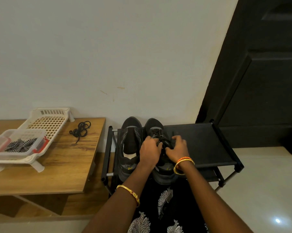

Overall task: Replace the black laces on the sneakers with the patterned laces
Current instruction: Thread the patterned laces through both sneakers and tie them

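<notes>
Left hand (149, 153) and right hand (178, 148) both pinch black lace (160, 137) on right dark sneaker (156, 130). Risk: hard pull drags sneaker off black fabric rack (200, 143); lace snags in eyelet.

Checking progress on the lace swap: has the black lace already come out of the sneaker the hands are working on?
No: black lace still crosses the eyelets of the right sneaker under the left hand and right hand.

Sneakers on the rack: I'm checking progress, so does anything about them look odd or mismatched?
Yes. The left sneaker has no lace, its tongue standing up, while the right sneaker is laced in black under both hands. A loose black lace lies tangled on the wooden table.
</notes>
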